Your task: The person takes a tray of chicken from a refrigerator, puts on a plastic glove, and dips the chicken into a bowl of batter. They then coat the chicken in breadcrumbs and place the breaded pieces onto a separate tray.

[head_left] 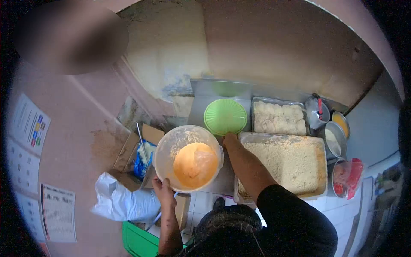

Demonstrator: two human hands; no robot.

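Note:
A translucent plastic tub [159,165] holds orange powder [188,167] with what looks like a clear plastic bag or scoop in it. My left hand [164,192] is closed on the tub's near left rim, and the tub tilts slightly toward me. My right hand [230,139] is at the near edge of a round, ridged green lid [225,116], its fingers curled at that edge and partly hidden. The lid lies over the steel table [220,171], just beyond the tub.
On the right, a large tray [295,165] carries pale crumbs, and a smaller tray [279,118] behind it holds pale coated pieces. Several bowls and a red-handled container [317,112] stand farther right. A cardboard box [128,150], white sack [124,197] and green lid-like panel [139,242] are at left.

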